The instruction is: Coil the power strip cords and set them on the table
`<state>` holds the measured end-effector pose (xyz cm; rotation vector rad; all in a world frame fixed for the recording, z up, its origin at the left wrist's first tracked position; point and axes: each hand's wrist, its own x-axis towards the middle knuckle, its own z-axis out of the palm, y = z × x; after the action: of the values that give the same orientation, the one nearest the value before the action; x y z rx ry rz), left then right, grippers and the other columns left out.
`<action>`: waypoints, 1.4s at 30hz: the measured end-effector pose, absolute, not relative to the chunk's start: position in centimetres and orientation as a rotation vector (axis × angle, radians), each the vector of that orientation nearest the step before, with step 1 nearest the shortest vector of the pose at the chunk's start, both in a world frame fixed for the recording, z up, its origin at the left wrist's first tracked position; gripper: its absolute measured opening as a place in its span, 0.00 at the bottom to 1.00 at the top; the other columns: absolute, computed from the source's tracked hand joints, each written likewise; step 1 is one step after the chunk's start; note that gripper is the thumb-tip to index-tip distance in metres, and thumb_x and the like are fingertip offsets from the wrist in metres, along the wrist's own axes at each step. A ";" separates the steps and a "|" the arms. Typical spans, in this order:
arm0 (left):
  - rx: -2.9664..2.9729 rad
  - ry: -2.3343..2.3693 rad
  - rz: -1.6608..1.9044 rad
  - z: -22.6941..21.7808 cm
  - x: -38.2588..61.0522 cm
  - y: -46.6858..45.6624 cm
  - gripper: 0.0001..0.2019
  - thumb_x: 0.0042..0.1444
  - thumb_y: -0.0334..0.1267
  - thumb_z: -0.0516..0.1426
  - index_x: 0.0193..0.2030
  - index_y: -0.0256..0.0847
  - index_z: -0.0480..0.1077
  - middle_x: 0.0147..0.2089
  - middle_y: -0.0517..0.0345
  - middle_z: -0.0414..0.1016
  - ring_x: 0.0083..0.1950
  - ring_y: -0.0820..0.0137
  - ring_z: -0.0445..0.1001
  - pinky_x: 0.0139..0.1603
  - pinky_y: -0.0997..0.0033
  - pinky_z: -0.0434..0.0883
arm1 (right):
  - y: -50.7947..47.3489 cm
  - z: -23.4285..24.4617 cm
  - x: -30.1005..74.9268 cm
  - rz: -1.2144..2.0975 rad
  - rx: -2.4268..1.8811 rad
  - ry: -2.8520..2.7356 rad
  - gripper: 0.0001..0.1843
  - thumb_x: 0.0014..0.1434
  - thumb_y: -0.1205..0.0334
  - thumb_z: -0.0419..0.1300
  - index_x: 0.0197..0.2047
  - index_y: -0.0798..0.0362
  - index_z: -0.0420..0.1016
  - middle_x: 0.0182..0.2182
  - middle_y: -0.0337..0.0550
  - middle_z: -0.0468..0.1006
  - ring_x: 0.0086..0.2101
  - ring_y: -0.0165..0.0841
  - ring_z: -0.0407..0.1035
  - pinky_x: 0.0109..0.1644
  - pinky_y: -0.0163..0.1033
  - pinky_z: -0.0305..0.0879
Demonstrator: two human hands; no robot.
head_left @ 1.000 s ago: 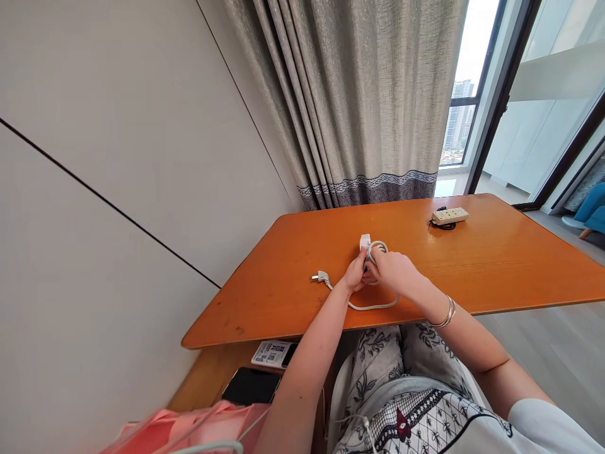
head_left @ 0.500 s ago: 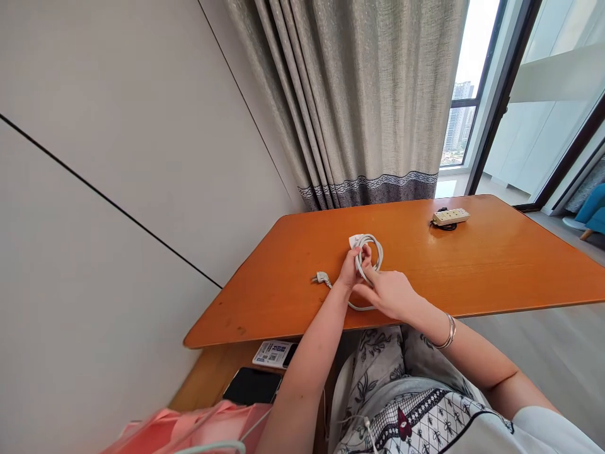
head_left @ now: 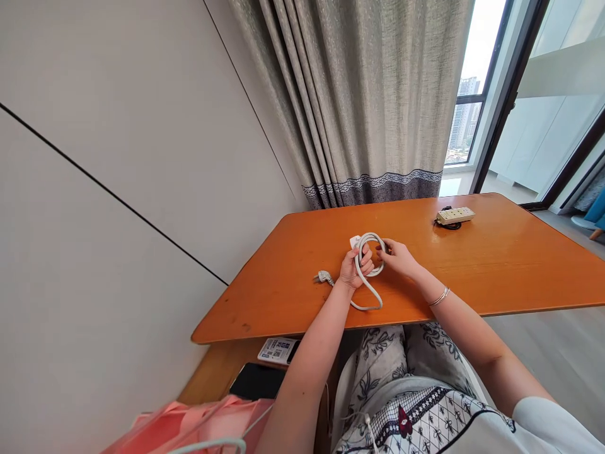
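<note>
A white power cord is wound into a loop above the wooden table. My left hand has its fingers wrapped round the left side of that loop, close to a small white block. On the loop's right side, my right hand pinches the cord between thumb and fingers. A free length of cord hangs from the coil, bends on the table near its front edge and runs left under my left wrist. The cord's plug lies on the table, prongs pointing left.
A white power strip with a black cord lies at the table's back right. Below the left edge, a lower surface holds a dark flat device, a printed card and a pink bag. A curtain hangs behind the table.
My right hand has moved from the near side of the coil up to its right side. The view has shifted slightly. My left hand keeps hold of the cord.
</note>
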<state>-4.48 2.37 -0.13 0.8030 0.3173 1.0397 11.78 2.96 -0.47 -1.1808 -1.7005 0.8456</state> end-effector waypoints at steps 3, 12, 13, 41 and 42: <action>0.769 0.355 1.046 -0.3 -4.3 2.4 0.13 0.60 0.43 0.56 0.29 0.41 0.58 0.17 0.71 0.52 0.12 0.83 0.41 0.14 0.78 0.44 | 3.3 -1.4 12.2 0.987 -1.055 -1.622 0.18 0.54 0.63 0.63 0.48 0.54 0.77 0.39 0.43 0.81 0.35 0.32 0.72 0.41 0.37 0.69; 0.775 0.323 1.072 -0.5 -4.3 2.4 0.09 0.61 0.41 0.56 0.32 0.38 0.66 0.13 0.73 0.47 0.12 0.81 0.42 0.15 0.78 0.46 | 3.4 -1.5 12.3 1.233 -0.919 -1.438 0.19 0.50 0.66 0.63 0.47 0.55 0.78 0.40 0.44 0.81 0.33 0.30 0.74 0.37 0.35 0.71; 0.780 0.323 1.069 -0.5 -4.3 2.4 0.09 0.61 0.40 0.56 0.32 0.38 0.66 0.13 0.73 0.47 0.12 0.81 0.42 0.15 0.78 0.46 | 3.4 -1.5 12.3 1.235 -0.926 -1.433 0.19 0.50 0.67 0.62 0.47 0.55 0.78 0.40 0.44 0.81 0.33 0.31 0.74 0.37 0.35 0.71; 0.642 0.408 0.981 0.8 -4.5 2.6 0.02 0.52 0.33 0.54 0.31 0.38 0.66 0.17 0.68 0.50 0.16 0.78 0.51 0.21 0.76 0.55 | 2.8 0.0 12.6 1.684 -0.666 -0.935 0.11 0.44 0.71 0.64 0.34 0.55 0.74 0.25 0.33 0.71 0.19 0.20 0.51 0.24 0.29 0.56; 0.644 0.414 0.978 0.8 -4.5 2.6 0.02 0.52 0.33 0.53 0.32 0.38 0.66 0.17 0.68 0.50 0.17 0.76 0.53 0.22 0.75 0.56 | 2.7 0.2 12.7 1.689 -0.664 -0.929 0.09 0.46 0.69 0.64 0.33 0.55 0.73 0.25 0.33 0.69 0.18 0.20 0.49 0.23 0.29 0.54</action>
<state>-4.48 2.61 0.75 0.6443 0.4139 0.9783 12.71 2.71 0.20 -0.6636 -0.9292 1.6889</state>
